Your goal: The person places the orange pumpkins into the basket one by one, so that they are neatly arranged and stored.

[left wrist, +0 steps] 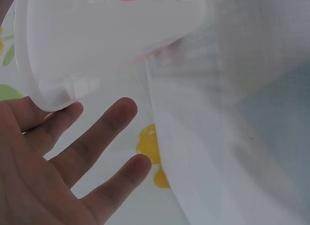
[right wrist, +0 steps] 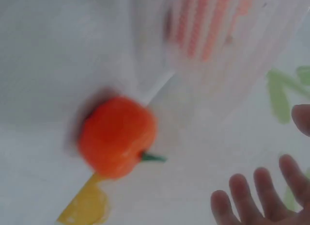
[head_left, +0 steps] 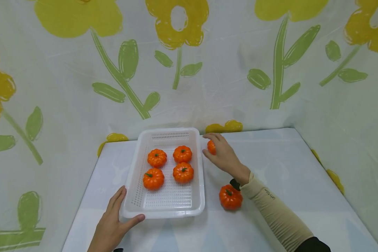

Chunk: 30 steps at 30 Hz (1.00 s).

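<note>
A white perforated plastic basket (head_left: pixel 163 214) stands on the table, holding several small orange pumpkins with green stems, one of them a pumpkin (head_left: pixel 153 179) at the left. By the basket's front left corner is my left hand (head_left: pixel 113 218), fingers spread and fairly straight, with the thumb along the front rim. The left wrist view shows fingers at the basket's edge. My right hand (head_left: pixel 222 154) hovers over a pumpkin (head_left: pixel 211 147) just right of the basket, partly hidden by the hand. In the right wrist view the fingers are parted and apart from a pumpkin (right wrist: pixel 118 137).
Another pumpkin (head_left: pixel 231 197) sits on the table right of the basket, under the right forearm. The white table (head_left: pixel 271 157) meets a flower-printed cloth wall (head_left: pixel 220 87) at the back and sides.
</note>
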### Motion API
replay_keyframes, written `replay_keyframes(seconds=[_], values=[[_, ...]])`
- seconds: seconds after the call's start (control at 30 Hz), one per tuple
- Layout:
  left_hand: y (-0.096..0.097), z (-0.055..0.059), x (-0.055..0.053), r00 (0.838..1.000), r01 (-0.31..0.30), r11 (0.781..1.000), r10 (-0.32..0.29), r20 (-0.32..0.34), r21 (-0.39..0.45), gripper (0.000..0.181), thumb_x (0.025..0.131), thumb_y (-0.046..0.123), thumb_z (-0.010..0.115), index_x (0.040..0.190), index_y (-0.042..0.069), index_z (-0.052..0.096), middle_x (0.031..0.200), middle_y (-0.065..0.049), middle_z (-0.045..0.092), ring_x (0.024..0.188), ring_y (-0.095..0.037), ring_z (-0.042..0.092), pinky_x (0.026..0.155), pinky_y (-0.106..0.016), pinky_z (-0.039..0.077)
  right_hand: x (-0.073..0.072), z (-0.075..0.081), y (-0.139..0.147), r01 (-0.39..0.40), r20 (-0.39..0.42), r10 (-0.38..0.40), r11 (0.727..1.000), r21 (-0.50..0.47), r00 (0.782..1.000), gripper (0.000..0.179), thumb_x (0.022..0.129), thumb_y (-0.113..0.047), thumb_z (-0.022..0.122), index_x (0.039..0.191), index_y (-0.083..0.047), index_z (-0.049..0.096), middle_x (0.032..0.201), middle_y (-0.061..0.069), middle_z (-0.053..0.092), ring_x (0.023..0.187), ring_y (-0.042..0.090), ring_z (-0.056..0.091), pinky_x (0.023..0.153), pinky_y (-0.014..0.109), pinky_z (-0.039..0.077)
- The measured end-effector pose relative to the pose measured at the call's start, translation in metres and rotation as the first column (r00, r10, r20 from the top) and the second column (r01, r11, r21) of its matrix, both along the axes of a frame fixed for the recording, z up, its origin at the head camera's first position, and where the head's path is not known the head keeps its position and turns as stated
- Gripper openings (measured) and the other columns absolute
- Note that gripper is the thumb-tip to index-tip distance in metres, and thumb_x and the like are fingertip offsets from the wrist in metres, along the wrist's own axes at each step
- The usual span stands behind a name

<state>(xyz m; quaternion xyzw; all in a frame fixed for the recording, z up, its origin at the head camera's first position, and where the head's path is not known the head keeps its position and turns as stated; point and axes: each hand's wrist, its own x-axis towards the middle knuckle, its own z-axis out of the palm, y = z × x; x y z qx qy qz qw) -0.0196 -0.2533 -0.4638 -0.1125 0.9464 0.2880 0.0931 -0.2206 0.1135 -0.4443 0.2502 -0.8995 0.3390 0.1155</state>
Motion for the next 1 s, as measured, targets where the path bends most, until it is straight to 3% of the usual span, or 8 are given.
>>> replay_keyframes(seconds=[0.2, 0.33, 0.57, 0.73, 1.0], values=[[-0.002, 0.000, 0.000, 1.000, 0.010, 1.000, -0.010, -0.016, 0.007, 0.134, 0.069, 0.082, 0.070, 0.165, 0.016, 0.004, 0.170, -0.011, 0.008, 0.142, -0.046, 0.032, 0.106, -0.070, 0.035, -0.020, -0.010, 0.029, 0.098, 0.102, -0.103, 0.994, 0.048, 0.989, 0.066, 0.090, -0.021, 0.076, 0.146, -0.004, 0.047, 0.148, 0.017, 0.044, 0.134, 0.036, 0.044, 0.110, 0.055, 0.043], [-0.002, 0.000, 0.000, 1.000, 0.002, 1.000, -0.002, -0.006, 0.000, 0.135, 0.068, 0.083, 0.070, 0.164, 0.016, 0.003, 0.169, -0.011, 0.007, 0.142, -0.047, 0.031, 0.105, -0.071, 0.035, -0.031, -0.019, 0.039, 0.100, 0.187, -0.118, 0.990, 0.102, 0.975, 0.071, 0.091, -0.026, 0.076, 0.149, -0.003, 0.043, 0.149, 0.020, 0.042, 0.135, 0.039, 0.042, 0.110, 0.057, 0.042], [-0.002, -0.002, 0.000, 1.000, -0.001, 1.000, 0.001, -0.016, -0.003, 0.135, 0.069, 0.083, 0.070, 0.164, 0.014, 0.004, 0.169, -0.012, 0.008, 0.141, -0.049, 0.032, 0.103, -0.072, 0.035, -0.045, -0.037, 0.042, 0.072, 0.352, -0.146, 0.974, 0.213, 0.925, 0.082, 0.092, -0.036, 0.075, 0.156, -0.005, 0.033, 0.157, 0.024, 0.033, 0.139, 0.043, 0.039, 0.113, 0.060, 0.037], [-0.001, -0.002, 0.000, 1.000, 0.007, 1.000, -0.007, -0.019, 0.011, 0.133, 0.070, 0.081, 0.070, 0.164, 0.015, 0.004, 0.169, -0.011, 0.008, 0.141, -0.047, 0.034, 0.104, -0.071, 0.036, -0.051, -0.046, 0.041, 0.060, 0.325, -0.147, 0.963, 0.263, 0.934, 0.079, 0.093, -0.037, 0.074, 0.154, -0.003, 0.036, 0.154, 0.024, 0.039, 0.134, 0.042, 0.045, 0.110, 0.058, 0.041], [0.000, -0.003, 0.000, 1.000, -0.019, 1.000, 0.019, -0.003, 0.006, 0.135, 0.067, 0.084, 0.070, 0.164, 0.018, 0.002, 0.170, -0.010, 0.006, 0.141, -0.049, 0.032, 0.101, -0.072, 0.036, -0.051, -0.045, 0.041, 0.039, 0.266, -0.119, 0.957, 0.288, 0.957, 0.067, 0.093, -0.029, 0.076, 0.147, -0.002, 0.047, 0.147, 0.025, 0.046, 0.127, 0.041, 0.052, 0.108, 0.056, 0.044]])
